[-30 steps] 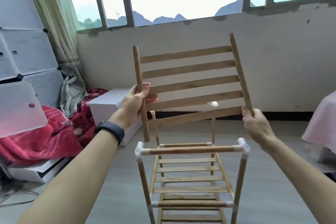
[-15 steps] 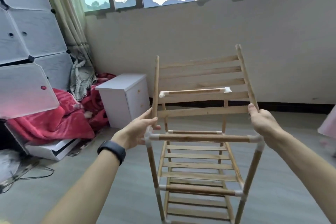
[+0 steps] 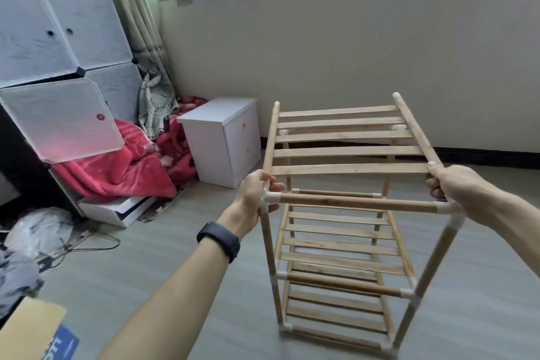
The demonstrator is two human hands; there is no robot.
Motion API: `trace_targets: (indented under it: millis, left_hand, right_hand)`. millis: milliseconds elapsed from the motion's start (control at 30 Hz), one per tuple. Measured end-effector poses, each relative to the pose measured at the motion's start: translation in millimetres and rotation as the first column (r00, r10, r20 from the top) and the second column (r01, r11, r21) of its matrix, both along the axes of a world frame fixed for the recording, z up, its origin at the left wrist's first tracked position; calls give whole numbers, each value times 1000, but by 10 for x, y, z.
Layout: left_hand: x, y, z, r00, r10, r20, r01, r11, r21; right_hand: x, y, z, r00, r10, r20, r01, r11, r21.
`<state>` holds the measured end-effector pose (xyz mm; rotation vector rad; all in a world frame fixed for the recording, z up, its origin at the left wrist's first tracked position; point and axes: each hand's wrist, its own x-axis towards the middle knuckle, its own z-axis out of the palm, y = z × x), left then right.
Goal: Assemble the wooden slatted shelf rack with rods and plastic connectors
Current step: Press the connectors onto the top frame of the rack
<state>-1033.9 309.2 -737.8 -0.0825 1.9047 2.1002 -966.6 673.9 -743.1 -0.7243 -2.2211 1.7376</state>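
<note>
Wooden slatted panel (image 3: 347,151) spans between left grip (image 3: 256,193), right grip (image 3: 451,181), above rack (image 3: 356,202).

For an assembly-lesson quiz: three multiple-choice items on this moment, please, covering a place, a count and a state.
1. Where is the white two-drawer cabinet relative to the wooden rod rack with white plastic connectors? A) left B) right C) on top
2. How many slats has the light wooden slatted panel? A) three B) five C) eight
3. That panel is: A) on the floor B) gripped at its side rods by the left hand and right hand C) leaning on the wall
1 A: it stands left of the rack. 2 B: five slats span the side rods. 3 B: fingers curl round each rod.
</note>
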Motion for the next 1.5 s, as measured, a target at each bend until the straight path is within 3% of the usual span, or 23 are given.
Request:
trace_targets:
  millis: [133, 233, 367, 500, 633, 733, 833, 933, 967, 1000, 1033, 1067, 1100, 1167, 1233, 1333, 1400, 1500]
  left_hand:
    - [37, 20, -42, 999, 45, 18, -46, 998, 35]
    - [25, 54, -57, 995, 97, 18, -96, 994, -48]
    - [-51, 92, -108, 982, 175, -73, -186, 965, -187]
    - [-154, 99, -142, 957, 237, -170, -282, 899, -336]
    - [-226, 80, -108, 937, 282, -208, -346, 841, -417]
    - [-247, 44, -43, 963, 224, -149, -267, 859, -437]
    - [-249, 15, 28, 993, 104, -52, -115, 945, -307]
    - [-265, -25, 46, 985, 110, -137, -148, 940, -309]
    - [-255, -20, 28, 958, 135, -253, -235, 873, -426]
    - [-235, -6, -7, 894, 131, -429, -380, 730, -568]
    - [-173, 38, -33, 775, 60, -629, -543, 572, -615]
    - [-64, 134, -34, 622, -86, -778, -649, 499, -574]
    - [69, 268, -12, 499, -238, -833, -653, 530, -542]
    - [356, 602, 28, 425, -473, -772, -461, 621, -634]
    - [637, 901, 2, 398, -641, -656, -322, 572, -754]
    - [839, 1074, -60, 300, -753, -585, -391, 462, -796]
    - [815, 1027, -83, 273, -789, -551, -423, 416, -805]
    - [801, 975, -112, 227, -783, -579, -449, 443, -776]
  right_hand:
    - [25, 12, -15, 1000, 16, 25, -16, 1000, -16]
    - [57, 2, 8, 998, 19, 63, -13, 996, -94]
    - [91, -99, 95, 1000, -26, 0, 24, 944, -328]
    - [260, -132, 142, 998, 39, -42, -55, 870, -490]
    - [360, -277, -23, 990, -90, -105, 13, 817, -577]
    - [372, -360, -69, 969, -178, -172, 44, 808, -587]
    - [360, -405, -51, 960, -209, -187, 73, 830, -553]
    - [344, -498, -29, 958, -210, -192, 60, 809, -585]
    - [341, -535, -14, 957, -213, -195, 56, 799, -599]
    - [340, -573, -3, 956, -217, -196, 54, 790, -611]
    - [336, -612, -1, 955, -221, -197, 55, 786, -616]
    - [329, -665, -6, 955, -220, -198, 54, 788, -614]
    - [311, -733, -21, 954, -219, -203, 53, 793, -606]
    - [259, -913, -86, 949, -233, -212, 73, 818, -571]
    - [228, -1105, -164, 943, -256, -214, 100, 828, -551]
    - [277, -1179, -236, 950, -208, -233, 27, 799, -601]
    - [365, -1081, -269, 974, -72, -216, -68, 815, -575]
    - [486, -973, -344, 979, 112, -170, -185, 839, -512]
